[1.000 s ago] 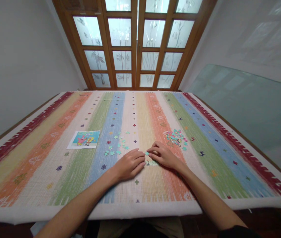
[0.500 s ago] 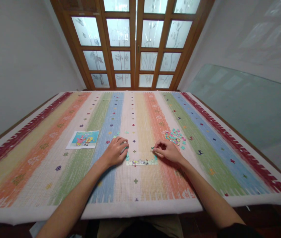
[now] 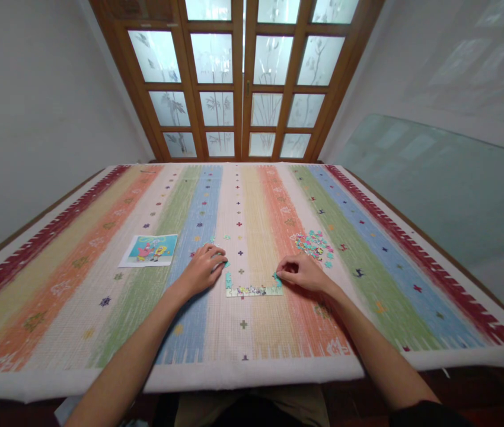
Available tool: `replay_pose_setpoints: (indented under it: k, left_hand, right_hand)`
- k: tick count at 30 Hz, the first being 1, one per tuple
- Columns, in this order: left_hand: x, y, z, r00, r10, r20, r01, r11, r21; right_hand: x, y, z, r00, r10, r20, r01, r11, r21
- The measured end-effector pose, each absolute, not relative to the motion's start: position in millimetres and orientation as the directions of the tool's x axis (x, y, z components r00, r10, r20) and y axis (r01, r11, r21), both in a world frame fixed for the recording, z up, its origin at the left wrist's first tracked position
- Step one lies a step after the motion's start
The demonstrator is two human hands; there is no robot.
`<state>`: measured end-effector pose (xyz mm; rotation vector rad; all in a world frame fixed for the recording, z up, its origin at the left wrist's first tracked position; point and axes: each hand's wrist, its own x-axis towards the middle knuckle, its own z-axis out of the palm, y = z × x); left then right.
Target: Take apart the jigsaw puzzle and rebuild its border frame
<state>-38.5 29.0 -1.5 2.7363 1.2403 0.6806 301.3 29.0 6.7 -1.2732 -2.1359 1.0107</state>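
A short strip of joined puzzle pieces (image 3: 252, 290) lies on the striped cloth (image 3: 101, 279) in front of me. My right hand (image 3: 300, 273) rests at the strip's right end, fingers pinched on a teal piece there. My left hand (image 3: 203, 270) lies palm down over loose teal pieces just left of the strip, fingers curled; what is under them is hidden. A heap of loose coloured pieces (image 3: 314, 243) lies behind my right hand.
A cartoon reference picture (image 3: 149, 249) lies at the left on the cloth. Wooden glass-paned doors (image 3: 243, 77) stand behind the table. A glass sheet (image 3: 447, 184) leans along the right wall.
My left hand drew away leftward to the loose teal pieces, uncovering the joined strip. My right hand shifted slightly and now holds a piece at the strip's right end.
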Motion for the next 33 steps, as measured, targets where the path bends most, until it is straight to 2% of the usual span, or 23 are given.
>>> replay_pose_setpoints:
  k: [7, 23, 33]
  left_hand:
    - [-38.9, 30.0, -4.5, 0.576, 0.732, 0.364, 0.701, -0.671, 0.240]
    - [-36.9, 29.4, -4.2, 0.567, 0.730, 0.381, 0.700, -0.671, 0.244]
    - [-35.4, 28.5, -1.9, 0.564, 0.738, 0.370, 0.701, -0.665, 0.259]
  right_hand:
    - [301.4, 30.0, 7.0, -0.475, 0.879, 0.038, 0.603, 0.357, -0.713]
    - [302.8, 29.9, 8.8, -0.496, 0.864, 0.082, 0.582, 0.402, -0.707]
    - [302.2, 28.7, 7.2, -0.478, 0.876, 0.073, 0.583, 0.379, -0.718]
